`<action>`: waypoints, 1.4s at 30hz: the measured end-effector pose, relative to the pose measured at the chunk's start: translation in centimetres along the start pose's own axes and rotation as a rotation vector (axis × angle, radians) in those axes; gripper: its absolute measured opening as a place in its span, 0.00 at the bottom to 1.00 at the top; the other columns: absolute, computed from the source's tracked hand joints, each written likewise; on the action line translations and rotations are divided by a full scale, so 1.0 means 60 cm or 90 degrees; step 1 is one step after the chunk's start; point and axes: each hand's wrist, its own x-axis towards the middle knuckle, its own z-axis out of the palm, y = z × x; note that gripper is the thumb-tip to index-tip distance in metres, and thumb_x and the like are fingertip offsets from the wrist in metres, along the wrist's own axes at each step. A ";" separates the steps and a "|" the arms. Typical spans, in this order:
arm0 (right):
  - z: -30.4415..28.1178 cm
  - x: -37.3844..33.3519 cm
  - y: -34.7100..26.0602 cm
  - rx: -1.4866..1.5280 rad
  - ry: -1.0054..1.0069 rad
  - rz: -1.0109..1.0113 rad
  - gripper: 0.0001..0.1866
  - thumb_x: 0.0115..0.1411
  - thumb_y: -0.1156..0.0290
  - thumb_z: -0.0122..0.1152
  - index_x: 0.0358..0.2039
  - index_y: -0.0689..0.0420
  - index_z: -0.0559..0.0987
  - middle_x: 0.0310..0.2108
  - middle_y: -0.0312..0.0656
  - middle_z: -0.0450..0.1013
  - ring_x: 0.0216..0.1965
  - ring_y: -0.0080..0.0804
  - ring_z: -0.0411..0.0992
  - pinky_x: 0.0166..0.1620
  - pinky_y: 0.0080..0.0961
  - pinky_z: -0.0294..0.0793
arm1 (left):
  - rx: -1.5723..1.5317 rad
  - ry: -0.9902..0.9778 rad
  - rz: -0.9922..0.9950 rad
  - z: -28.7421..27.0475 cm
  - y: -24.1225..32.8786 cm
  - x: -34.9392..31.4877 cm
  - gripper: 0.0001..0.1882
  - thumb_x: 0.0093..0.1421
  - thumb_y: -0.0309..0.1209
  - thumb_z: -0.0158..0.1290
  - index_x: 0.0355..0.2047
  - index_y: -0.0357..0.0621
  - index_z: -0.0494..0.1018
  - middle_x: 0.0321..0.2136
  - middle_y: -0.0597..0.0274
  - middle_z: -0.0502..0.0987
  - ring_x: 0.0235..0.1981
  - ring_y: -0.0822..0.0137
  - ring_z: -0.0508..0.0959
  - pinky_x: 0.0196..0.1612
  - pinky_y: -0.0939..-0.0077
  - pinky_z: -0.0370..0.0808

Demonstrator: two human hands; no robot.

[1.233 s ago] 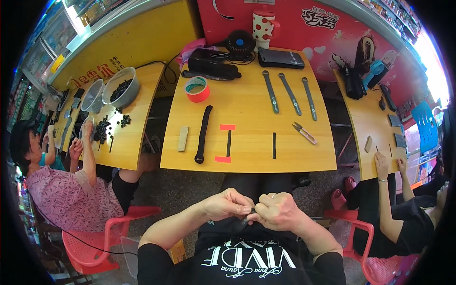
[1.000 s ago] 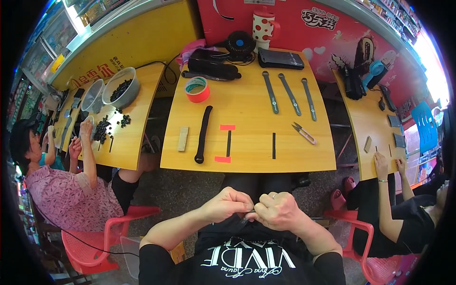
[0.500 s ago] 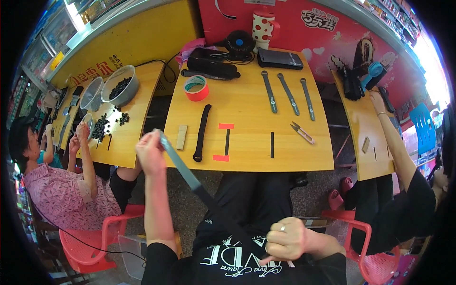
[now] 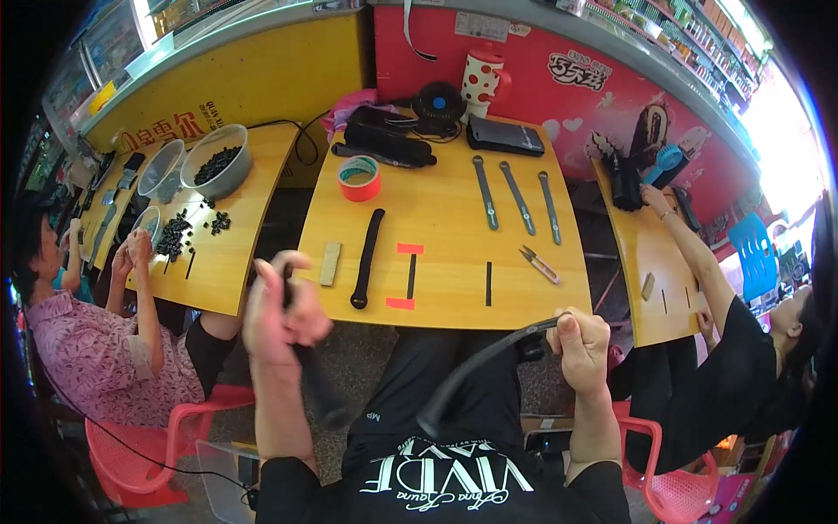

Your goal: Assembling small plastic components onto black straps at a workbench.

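My left hand [image 4: 284,310] is raised left of the table's front edge, fingers curled around a black strap [image 4: 319,389] whose lower end hangs down, blurred. My right hand [image 4: 580,345], at the table's front right, pinches the end of another length of black strap [image 4: 476,360]. That length curves down and left over my lap to a blurred tip. Whether both lengths are one piece I cannot tell. Near my left hand on the table [image 4: 445,227] lie a pale wooden block [image 4: 331,265] and a black strap with a rounded end [image 4: 368,258].
Red tape pieces [image 4: 410,248] and a dark stripe [image 4: 489,284] mark the table. Beyond lie snips [image 4: 539,265], several grey-green straps [image 4: 518,199], a red tape roll [image 4: 360,189] and a black case [image 4: 506,137]. Co-workers sit either side; tubs [image 4: 218,179] stand on the left table.
My right hand has risen from my lap to the table's front right. My left hand has turned and now grips black strap; the grey-green strip between my hands no longer shows.
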 end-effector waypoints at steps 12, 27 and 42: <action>0.004 0.031 0.002 -0.089 0.014 -0.024 0.24 0.68 0.61 0.50 0.17 0.63 0.66 0.12 0.35 0.58 0.15 0.20 0.58 0.20 0.21 0.55 | 0.218 -0.012 -0.305 0.071 -0.194 -0.021 0.22 0.57 0.25 0.59 0.52 0.36 0.70 0.14 0.75 0.67 0.13 0.84 0.62 0.17 0.89 0.56; 0.043 0.007 0.080 0.243 -0.011 0.245 0.02 0.59 0.82 0.57 0.30 0.63 0.73 0.18 0.32 0.69 0.19 0.14 0.65 0.24 0.12 0.63 | 0.238 0.125 -0.141 0.079 -0.073 0.137 0.07 0.55 0.24 0.61 0.23 0.43 0.73 0.13 0.75 0.66 0.10 0.85 0.60 0.13 0.86 0.52; 0.140 0.278 0.262 0.055 -0.127 0.333 0.08 0.59 0.73 0.53 0.23 0.61 0.72 0.15 0.35 0.68 0.17 0.21 0.67 0.21 0.21 0.62 | 0.766 0.051 -0.067 0.002 -0.330 0.634 0.11 0.42 0.28 0.67 0.22 0.33 0.78 0.20 0.56 0.80 0.25 0.63 0.82 0.33 0.71 0.76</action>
